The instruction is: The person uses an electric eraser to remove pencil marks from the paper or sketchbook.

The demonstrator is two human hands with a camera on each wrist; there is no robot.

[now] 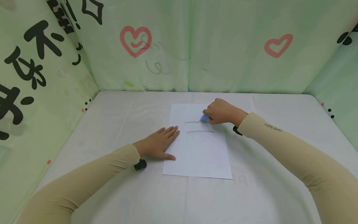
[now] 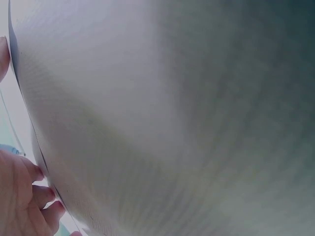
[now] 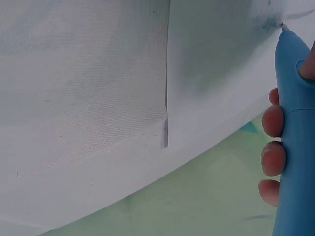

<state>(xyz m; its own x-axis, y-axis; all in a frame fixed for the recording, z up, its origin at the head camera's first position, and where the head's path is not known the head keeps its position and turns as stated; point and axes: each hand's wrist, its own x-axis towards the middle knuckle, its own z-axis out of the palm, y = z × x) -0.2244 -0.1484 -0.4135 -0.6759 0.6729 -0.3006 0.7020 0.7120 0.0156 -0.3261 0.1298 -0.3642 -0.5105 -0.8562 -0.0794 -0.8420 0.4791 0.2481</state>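
Note:
A white sheet of paper [image 1: 197, 155] lies on the table and bears two dark pencil lines [image 1: 199, 131], one above the other. My right hand [image 1: 225, 112] grips a blue electric eraser [image 3: 298, 142], fingers wrapped round its body and thumb on its button. The eraser's thin tip is at a dark smudge [image 3: 268, 22] near the right end of the upper line. My left hand [image 1: 158, 143] rests flat with fingers spread on the paper's left edge. In the left wrist view only part of that hand's fingers [image 2: 44, 196] shows beside the paper.
A white cloth [image 1: 112, 193] covers the table. Green printed curtains [image 1: 223, 62] with hearts and black characters stand along the back and both sides. Small dark crumbs are scattered on the cloth in the right wrist view. Each wrist wears a black strap [image 1: 140, 165].

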